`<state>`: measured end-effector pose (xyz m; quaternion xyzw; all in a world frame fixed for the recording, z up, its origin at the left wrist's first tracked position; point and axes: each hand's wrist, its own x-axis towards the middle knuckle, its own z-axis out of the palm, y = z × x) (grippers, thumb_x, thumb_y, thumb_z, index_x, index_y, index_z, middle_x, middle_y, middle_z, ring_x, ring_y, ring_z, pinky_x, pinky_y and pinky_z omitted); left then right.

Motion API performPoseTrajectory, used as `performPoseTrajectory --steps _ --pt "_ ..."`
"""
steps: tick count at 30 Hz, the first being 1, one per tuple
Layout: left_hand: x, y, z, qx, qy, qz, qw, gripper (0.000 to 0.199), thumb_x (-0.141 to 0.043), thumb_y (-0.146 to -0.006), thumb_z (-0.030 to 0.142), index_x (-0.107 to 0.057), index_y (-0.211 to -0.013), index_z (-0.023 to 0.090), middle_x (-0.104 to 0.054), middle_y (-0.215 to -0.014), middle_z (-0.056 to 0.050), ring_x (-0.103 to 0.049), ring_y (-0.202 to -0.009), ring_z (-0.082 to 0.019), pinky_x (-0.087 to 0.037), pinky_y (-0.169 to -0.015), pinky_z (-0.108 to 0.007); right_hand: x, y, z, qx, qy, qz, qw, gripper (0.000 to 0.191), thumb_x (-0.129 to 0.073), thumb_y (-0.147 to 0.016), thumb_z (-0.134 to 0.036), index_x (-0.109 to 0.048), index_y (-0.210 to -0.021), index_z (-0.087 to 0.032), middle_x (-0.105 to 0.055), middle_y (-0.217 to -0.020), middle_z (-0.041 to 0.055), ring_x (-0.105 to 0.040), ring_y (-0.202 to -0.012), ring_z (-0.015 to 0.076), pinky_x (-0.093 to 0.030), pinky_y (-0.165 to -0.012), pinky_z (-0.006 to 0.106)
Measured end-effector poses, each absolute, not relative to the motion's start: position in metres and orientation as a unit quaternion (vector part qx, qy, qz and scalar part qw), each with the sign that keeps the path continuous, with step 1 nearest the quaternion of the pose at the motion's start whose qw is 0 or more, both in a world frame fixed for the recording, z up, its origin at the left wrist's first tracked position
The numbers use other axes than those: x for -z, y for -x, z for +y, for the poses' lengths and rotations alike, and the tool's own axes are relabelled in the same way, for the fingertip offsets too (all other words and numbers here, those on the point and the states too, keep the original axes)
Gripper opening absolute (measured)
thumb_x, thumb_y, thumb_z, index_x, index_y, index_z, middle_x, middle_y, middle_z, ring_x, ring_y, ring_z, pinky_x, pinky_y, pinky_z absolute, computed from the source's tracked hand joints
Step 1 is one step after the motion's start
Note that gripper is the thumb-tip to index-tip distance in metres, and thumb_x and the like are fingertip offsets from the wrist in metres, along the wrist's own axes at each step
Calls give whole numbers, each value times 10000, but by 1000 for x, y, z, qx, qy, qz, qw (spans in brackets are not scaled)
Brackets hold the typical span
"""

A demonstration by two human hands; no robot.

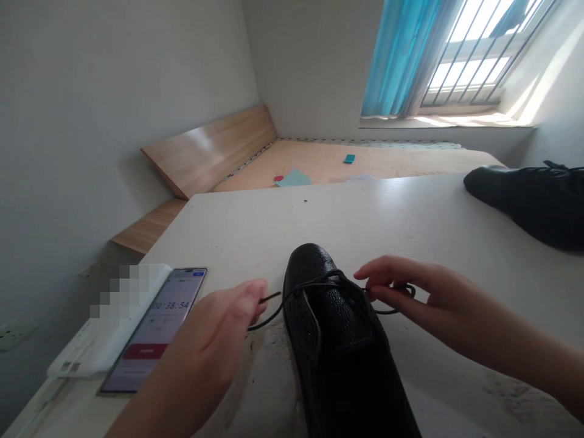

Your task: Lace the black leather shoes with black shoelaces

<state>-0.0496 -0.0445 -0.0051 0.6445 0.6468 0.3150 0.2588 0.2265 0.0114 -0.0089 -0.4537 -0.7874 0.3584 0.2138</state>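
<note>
1. Down in the middle, black leather shoe [347, 322], back end cut off, on white rectangular table [237, 225].
2. Left hand [228, 325] nearly closed, fingertips kinda hidden; right hand [413, 286] loosely curled; both pinch thin black lace [268, 322].
3. Beige flat mattress [396, 163], blue fabric curtain [401, 58] beyond.

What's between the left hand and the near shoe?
Black lace: one stretch curves from left hand to near shoe; a short tip sticks out above it. White tabletop beneath. Head view.

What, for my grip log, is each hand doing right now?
Left hand: closed, holding black lace.
Right hand: closed, pinching black lace.
</note>
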Motion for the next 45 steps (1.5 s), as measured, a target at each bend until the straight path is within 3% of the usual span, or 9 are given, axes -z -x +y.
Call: performPoseTrajectory --steps 6,12,18,23,34,38,41,45 --pt "11 41 -34 -230 -711 566 346 451 -331 -997 496 -423 -663 207 -500 -632 33 -470 -600 -131 -333 -565 -258 10 -222 11 -433 433 -766 198 117 -513 -956 -348 -546 -993 -242 -682 -823 5 -637 -789 150 -505 -695 241" --pt "15 46 -37 -232 -711 574 333 386 -289 -1019 420 -426 -720 217 -484 -654 48 -476 -612 -135 -324 -587 -276 13 -221 13 -430 403 -782 204 172 -480 -986 -360 -521 -1135 -286 -691 -877 -16 -631 -804 122 -487 -712 209" --pt "15 38 -40 -209 -729 575 307 334 -284 -1018 369 -422 -752 222 -487 -655 54 -490 -598 -139 -292 -575 -293 13 -218 14 -424 401 -792 181 232 -418 -997 -380 -562 -1140 -267 -686 -858 11 -624 -755 151 -493 -667 252" --pt "15 37 -39 -234 -725 569 309 322 -304 -1007 378 -435 -758 223 -482 -644 56 -489 -594 -137 -316 -568 -279 10 -218 13 -363 399 -825 168 285 -390 -990 -387 -602 -1148 -280 -713 -965 39 -666 -841 196 -505 -686 299" --pt "14 32 -37 -200 -732 582 291 288 -344 -994 363 -483 -788 218 -554 -664 39 -538 -614 -150 -325 -577 -277 3 -217 13 -327 367 -856 163 285 -374 -1008 -292 -606 -1174 -292 -720 -956 -8 -677 -816 148 -522 -702 266" --pt "17 27 -38 -188 -749 579 260 348 -294 -1014 368 -491 -770 215 -604 -723 5 -553 -658 -169 -331 -601 -289 -8 -211 7 -302 387 -852 183 335 -362 -1004 -354 -653 -1158 -289 -742 -1036 4 -704 -915 186 -562 -769 293" --pt "16 20 -40 -188 -769 576 204 432 -238 -1012 441 -511 -767 212 -628 -762 -32 -560 -695 -202 -338 -623 -310 -15 -208 3 -262 410 -855 178 360 -417 -960 -439 -670 -1165 -285 -753 -1046 30 -722 -891 232 -588 -665 319" --pt "3 5 -44 -121 -757 623 155 434 -418 -881 621 -557 -822 215 -647 -798 -65 -582 -736 -271 -331 -611 -335 -15 -203 0 -158 410 -880 181 314 -456 -839 -223 -685 -1051 -249 -767 -926 45 -733 -762 254 -578 -561 356"
